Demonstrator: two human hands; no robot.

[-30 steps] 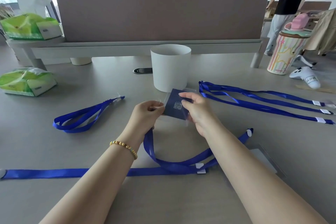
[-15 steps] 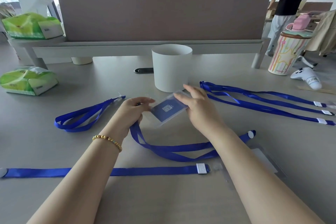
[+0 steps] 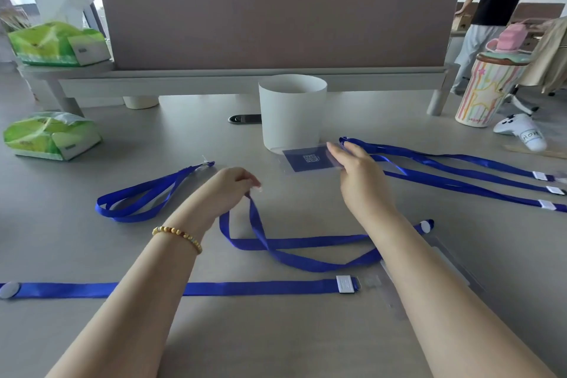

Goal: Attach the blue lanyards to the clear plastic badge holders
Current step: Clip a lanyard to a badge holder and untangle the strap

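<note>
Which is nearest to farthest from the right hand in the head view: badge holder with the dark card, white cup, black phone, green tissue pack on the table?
From the right hand:
1. Badge holder, held in its grip.
2. White cup, just behind it.
3. Black phone, left of the cup.
4. Green tissue pack, far left on the table.

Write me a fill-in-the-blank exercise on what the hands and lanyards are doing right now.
1. The badge holder with the dark blue card is held by the ____ hand.
2. The left hand pinches a blue ____.
3. The beaded bracelet sits on the ____ wrist.
4. Just behind the held badge holder stands a white ____.

Missing words: right; lanyard; left; cup
</note>
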